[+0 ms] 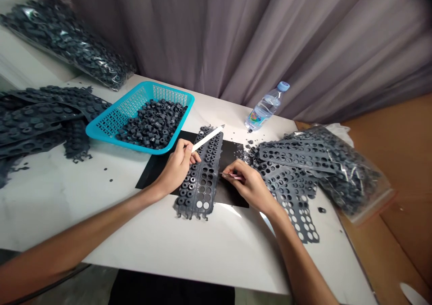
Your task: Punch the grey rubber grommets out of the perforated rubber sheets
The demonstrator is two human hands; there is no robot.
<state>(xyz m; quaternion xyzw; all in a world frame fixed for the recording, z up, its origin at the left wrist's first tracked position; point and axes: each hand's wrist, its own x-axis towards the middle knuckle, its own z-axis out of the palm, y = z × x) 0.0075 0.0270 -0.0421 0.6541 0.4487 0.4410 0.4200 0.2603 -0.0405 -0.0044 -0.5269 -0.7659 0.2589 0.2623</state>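
Matt, rubbery strip (198, 179) — smooth plastic basket (137, 147)

Dark studded strip (197, 187), some holes empty, white pointed tool (208, 138), tilted

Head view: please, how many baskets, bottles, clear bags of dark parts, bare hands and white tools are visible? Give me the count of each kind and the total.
Basket: 1
Bottle: 1
Clear bags: 2 (left bag, right bag)
Hands: 2 (left hand, right hand)
White tool: 1
Total: 7
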